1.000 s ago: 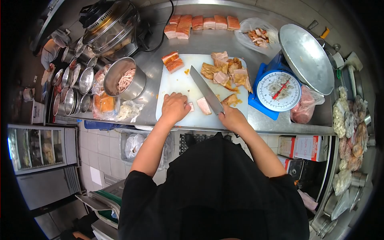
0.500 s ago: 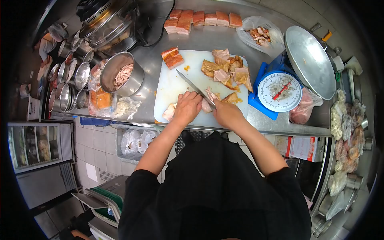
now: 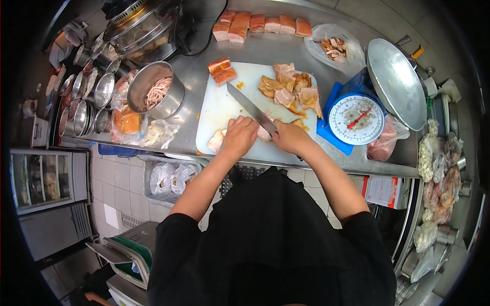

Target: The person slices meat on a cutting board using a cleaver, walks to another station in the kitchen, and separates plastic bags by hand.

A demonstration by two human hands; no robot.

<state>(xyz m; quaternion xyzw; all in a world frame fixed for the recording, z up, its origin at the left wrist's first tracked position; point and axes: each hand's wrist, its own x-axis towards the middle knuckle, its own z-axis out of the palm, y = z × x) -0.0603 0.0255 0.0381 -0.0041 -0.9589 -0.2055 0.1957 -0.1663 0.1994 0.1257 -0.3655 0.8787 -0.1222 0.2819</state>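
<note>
Grasping the knife (image 3: 252, 109), the right hand (image 3: 291, 137) held it slanted over the white cutting board (image 3: 217, 109) on the table (image 3: 278, 48). The left hand (image 3: 241, 134) lay curled beside a piece of meat (image 3: 263, 134) near the knife; whether it gripped anything could not be told.

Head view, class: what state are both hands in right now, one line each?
Left hand: curled low over the cutting board, beside meat; whether it grips anything cannot be told.
Right hand: closed, holding the knife.
</note>
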